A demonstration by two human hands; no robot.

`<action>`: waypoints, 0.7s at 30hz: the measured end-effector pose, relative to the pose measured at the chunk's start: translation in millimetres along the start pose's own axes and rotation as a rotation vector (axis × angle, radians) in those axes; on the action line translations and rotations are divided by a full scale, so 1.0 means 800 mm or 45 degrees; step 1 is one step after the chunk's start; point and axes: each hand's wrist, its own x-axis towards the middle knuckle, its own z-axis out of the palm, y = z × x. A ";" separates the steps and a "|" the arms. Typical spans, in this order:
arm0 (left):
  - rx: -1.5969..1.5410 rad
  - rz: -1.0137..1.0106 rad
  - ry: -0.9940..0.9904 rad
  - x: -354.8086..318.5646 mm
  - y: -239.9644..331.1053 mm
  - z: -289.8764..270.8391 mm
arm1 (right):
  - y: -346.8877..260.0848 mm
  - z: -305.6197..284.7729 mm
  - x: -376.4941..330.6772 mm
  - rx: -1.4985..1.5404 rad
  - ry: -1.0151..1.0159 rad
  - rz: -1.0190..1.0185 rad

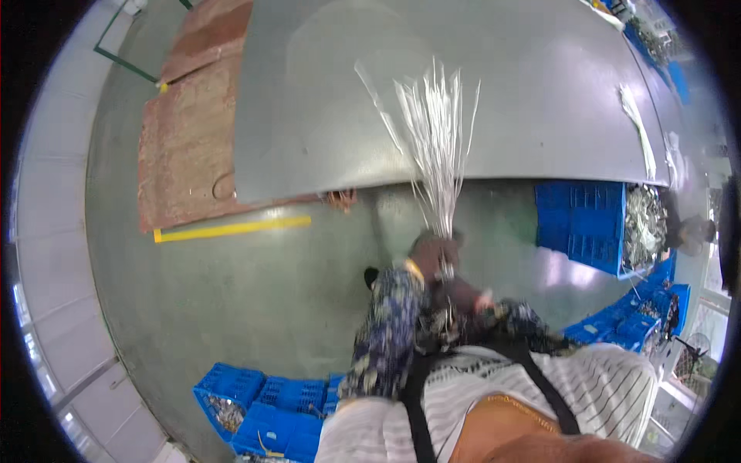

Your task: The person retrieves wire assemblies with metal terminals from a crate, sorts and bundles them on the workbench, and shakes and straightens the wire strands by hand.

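A bundle of long, thin silvery-white strands (440,147) rises from my hands, its loose ends fanned out over the near edge of the grey table (332,116). What the strands are made of I cannot tell. My left hand (434,251) is wrapped round the gathered part of the bundle. Just below it and closer to my body, my right hand (457,296) is closed round the lower part, slightly blurred. Short ends of the strands (448,318) show beneath the right hand.
Reddish-brown boards (189,139) lie left of the table, with yellow floor tape (231,229) before them. A blue crate (583,220) full of silvery strands stands at the right. More blue crates (282,428) are at lower left and lower right. Another strand bundle (637,127) lies on the table's right end.
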 end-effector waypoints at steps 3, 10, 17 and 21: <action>-0.509 -0.292 0.289 0.022 0.112 0.071 | -0.125 -0.060 -0.032 0.793 0.225 0.651; 0.399 0.476 0.004 0.016 0.343 0.172 | -0.240 -0.185 -0.019 0.920 0.842 -0.066; -0.037 -0.018 0.734 0.071 0.032 0.021 | -0.014 -0.004 0.056 0.024 0.491 0.324; -0.359 -0.141 0.438 0.049 0.176 0.086 | -0.154 -0.119 -0.001 0.271 0.544 0.485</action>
